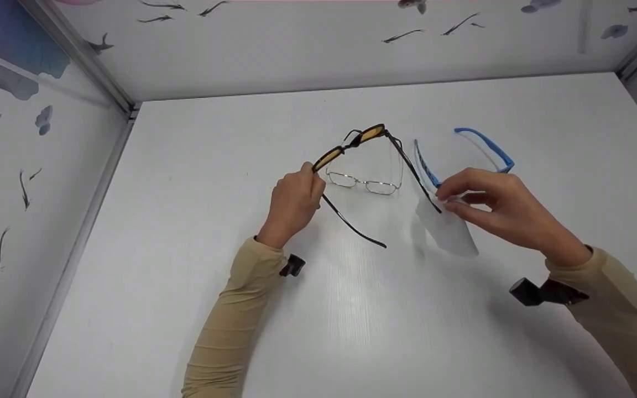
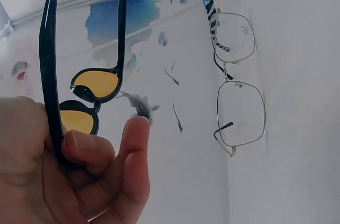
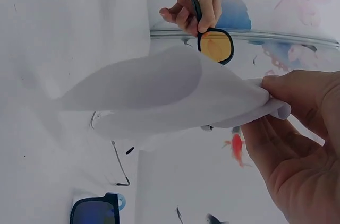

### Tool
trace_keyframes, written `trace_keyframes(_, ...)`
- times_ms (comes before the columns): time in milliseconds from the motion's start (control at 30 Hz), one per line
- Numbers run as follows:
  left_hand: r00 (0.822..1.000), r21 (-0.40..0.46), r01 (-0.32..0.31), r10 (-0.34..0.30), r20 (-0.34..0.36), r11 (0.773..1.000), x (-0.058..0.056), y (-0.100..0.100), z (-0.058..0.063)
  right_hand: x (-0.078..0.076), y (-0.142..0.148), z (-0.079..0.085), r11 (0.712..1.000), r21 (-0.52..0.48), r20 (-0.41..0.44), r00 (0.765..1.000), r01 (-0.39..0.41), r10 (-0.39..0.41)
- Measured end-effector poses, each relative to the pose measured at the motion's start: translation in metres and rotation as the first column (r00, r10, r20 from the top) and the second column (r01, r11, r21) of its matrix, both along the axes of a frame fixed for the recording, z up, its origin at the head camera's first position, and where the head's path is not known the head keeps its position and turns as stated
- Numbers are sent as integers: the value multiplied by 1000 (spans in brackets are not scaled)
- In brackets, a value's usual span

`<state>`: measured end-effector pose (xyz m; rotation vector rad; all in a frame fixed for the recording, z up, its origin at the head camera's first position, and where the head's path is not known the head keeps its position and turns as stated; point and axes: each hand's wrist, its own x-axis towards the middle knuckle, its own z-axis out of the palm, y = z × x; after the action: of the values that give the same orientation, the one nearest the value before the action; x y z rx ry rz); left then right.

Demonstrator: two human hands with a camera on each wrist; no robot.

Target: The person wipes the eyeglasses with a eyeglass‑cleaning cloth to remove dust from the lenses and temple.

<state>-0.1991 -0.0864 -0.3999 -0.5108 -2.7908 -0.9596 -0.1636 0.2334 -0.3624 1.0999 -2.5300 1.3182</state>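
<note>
My left hand (image 1: 295,202) grips black-framed glasses with yellow lenses (image 1: 374,131) at one end of the front, by the hinge. Their temples are unfolded, one pointing toward my right hand. In the left wrist view, the thumb and fingers close around the black frame (image 2: 49,65). With thumb and fingertips, my right hand (image 1: 495,207) pinches a thin white cloth (image 1: 454,235) by one edge. The cloth (image 3: 175,91) hangs folded over in the right wrist view. In the head view it is beside a temple tip of the held glasses; whether they touch I cannot tell.
Thin metal-framed glasses (image 1: 381,188) lie on the white table (image 1: 158,232) behind the held pair, temples open. Blue-framed glasses (image 1: 498,152) lie farther right, partly hidden by my right hand; a dark lens (image 3: 95,210) shows. Printed panels (image 1: 296,50) border the table.
</note>
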Motion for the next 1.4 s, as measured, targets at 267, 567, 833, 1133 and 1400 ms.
trace_keyframes(267,995,44,94,-95,9,995,6,10,0,-15,-4,-6,991,-38,51,990,132,-130)
trace_keyframes(567,969,-98,192,-205,-141,976,17,24,1,-36,-13,-5,954,-134,109,961,269,-255)
trace_keyframes(833,984,-38,159,-162,-76,986,9,20,-4,-31,-11,-8,963,-100,92,966,249,-240)
trace_keyframes(1133,997,-22,2,-4,-79,1000,-10,2,-16,-8,-8,-14,989,-22,72,987,144,-142)
trace_keyframes(1400,994,-52,-91,88,-69,994,-25,-5,-20,5,-6,-6,997,-47,62,997,57,-54)
